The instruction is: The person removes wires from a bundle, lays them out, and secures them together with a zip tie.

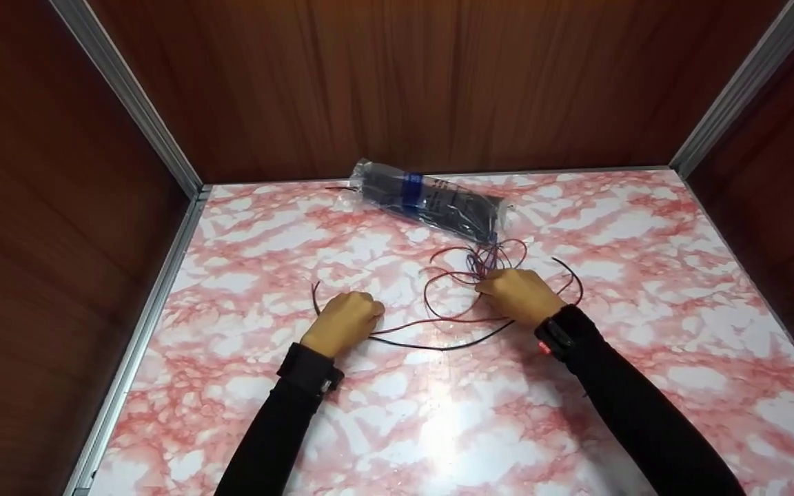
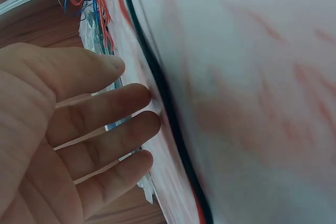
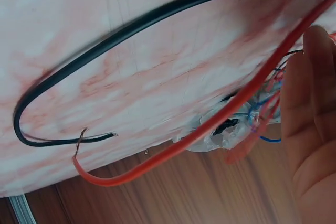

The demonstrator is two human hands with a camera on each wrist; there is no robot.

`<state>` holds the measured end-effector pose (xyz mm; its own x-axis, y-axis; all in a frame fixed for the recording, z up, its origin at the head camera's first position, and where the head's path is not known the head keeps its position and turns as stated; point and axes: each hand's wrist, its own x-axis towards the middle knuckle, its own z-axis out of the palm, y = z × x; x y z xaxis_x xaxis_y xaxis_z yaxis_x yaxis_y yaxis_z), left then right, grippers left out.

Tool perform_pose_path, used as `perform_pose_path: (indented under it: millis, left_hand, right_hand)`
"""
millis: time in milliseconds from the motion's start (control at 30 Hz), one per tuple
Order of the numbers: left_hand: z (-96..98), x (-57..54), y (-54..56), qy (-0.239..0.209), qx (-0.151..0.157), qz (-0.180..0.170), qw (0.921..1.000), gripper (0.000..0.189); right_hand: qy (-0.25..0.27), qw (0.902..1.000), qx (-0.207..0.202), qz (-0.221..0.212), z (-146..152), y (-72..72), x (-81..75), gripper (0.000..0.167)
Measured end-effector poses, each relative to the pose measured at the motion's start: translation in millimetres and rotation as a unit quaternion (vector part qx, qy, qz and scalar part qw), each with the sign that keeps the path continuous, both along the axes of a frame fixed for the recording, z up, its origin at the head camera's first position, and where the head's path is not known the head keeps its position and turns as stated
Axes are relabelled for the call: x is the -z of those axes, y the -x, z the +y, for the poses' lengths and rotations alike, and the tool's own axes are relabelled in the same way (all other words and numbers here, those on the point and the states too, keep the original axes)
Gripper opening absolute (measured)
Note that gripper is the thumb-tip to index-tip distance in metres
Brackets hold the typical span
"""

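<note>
My left hand (image 1: 343, 318) is palm down over a black wire (image 1: 438, 348) and a red wire (image 1: 431, 320). In the left wrist view its fingers (image 2: 113, 135) are loosely bent with nothing between them, and the black wire (image 2: 163, 87) runs just past the tips. My right hand (image 1: 517, 295) pinches at a tangle of thin red and blue wires (image 1: 483, 258); its fingertips are partly hidden. Past the right hand, the black wire (image 3: 105, 48) and red wire (image 3: 173, 150) curve to free ends, the red one showing bare twisted strands.
Behind the tangle lies a clear plastic bag (image 1: 431, 200) with dark contents and a blue band. The table (image 1: 438, 413) has a red-and-white marbled top. Dark wood-grain panels (image 1: 404, 83) with metal edge strips stand at the back and both sides.
</note>
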<state>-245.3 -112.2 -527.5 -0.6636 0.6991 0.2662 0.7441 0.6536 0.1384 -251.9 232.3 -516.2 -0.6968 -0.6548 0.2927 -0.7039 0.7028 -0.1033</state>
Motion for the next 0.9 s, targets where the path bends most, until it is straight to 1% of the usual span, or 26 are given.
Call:
perform_pose_path:
  millis: [133,233,267,333,433,500,600,667,700,800,900]
  left_hand:
    - [9.1,-6.8,3.7,-0.003,-0.011,0.050,0.9987,0.011]
    - [26.1,-14.9,5.4,-0.014,-0.003,0.079,0.9968,0.006]
    - [33.4,-17.0,6.0,-0.018,0.003,0.081,0.9965,0.005]
    - [47.9,-20.1,7.2,-0.021,0.022,0.077,0.9966,0.013]
    - [64.6,-20.0,8.8,-0.007,0.046,0.053,0.9975,0.024]
    - [68.8,-18.3,8.8,0.007,0.052,0.034,0.9980,0.024]
    - [65.4,-15.1,9.1,0.021,0.039,0.007,0.9990,0.020]
    - [59.4,-13.6,9.6,0.022,0.024,0.002,0.9995,0.020]
    - [55.7,-13.5,10.1,0.021,0.017,0.004,0.9996,0.020]
    - [42.6,-15.2,11.4,-0.002,0.005,0.029,0.9996,0.016]
    - [26.7,-18.4,10.2,-0.029,0.002,0.055,0.9980,0.013]
  right_hand:
    - [0.017,0.9997,-0.005,0.015,-3.9,4.9,-0.4,0.010]
    - [0.026,0.9992,-0.007,0.029,-8.0,7.9,0.0,0.008]
    - [0.031,0.9989,-0.008,0.034,-9.6,8.6,0.0,0.008]
    - [0.041,0.9981,-0.013,0.043,-13.4,10.2,0.3,0.008]
    - [0.059,0.9962,-0.024,0.059,-19.5,12.1,0.8,0.009]
    - [0.077,0.9944,-0.035,0.063,-23.0,13.6,1.6,0.008]
    - [0.107,0.9907,-0.051,0.066,-26.2,15.3,2.3,0.006]
    - [0.128,0.9874,-0.062,0.069,-26.4,16.2,3.1,0.006]
    - [0.134,0.9860,-0.067,0.074,-26.5,16.6,3.3,0.007]
    - [0.141,0.9833,-0.077,0.086,-27.2,17.1,2.2,0.012]
    - [0.124,0.9854,-0.072,0.092,-29.6,16.4,0.4,0.019]
